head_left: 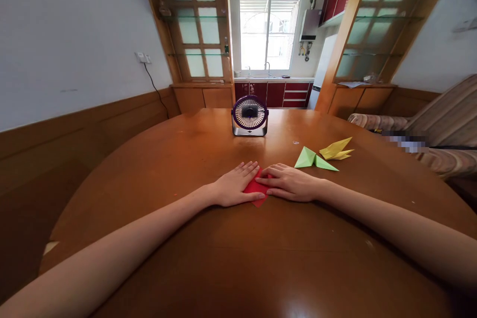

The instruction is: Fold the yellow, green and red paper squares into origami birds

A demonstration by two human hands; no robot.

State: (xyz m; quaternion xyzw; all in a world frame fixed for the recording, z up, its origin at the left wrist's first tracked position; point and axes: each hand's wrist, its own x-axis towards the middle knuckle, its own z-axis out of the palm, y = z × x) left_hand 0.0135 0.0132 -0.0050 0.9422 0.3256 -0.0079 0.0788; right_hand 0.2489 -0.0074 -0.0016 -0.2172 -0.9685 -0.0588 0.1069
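Observation:
A piece of red paper (255, 188) lies on the wooden table, partly covered by both hands. My left hand (235, 185) rests flat over its left side, fingers stretched out and thumb along the near part. From the other side, my right hand (288, 182) touches the paper's right part with its fingertips, fingers extended and slightly bent. The paper's outer edges under the hands are hidden, so its full shape cannot be made out. To the right of my right hand sit a folded light-green paper (307, 157) and a folded yellow paper (335, 150) with pointed tips.
A small purple fan (249, 114) stands upright beyond the hands on the round wooden table (156, 159). A striped sofa (443, 124) is at the right, and a wall (74, 35) runs along the left. Behind lies a kitchen with red cabinets (268, 92).

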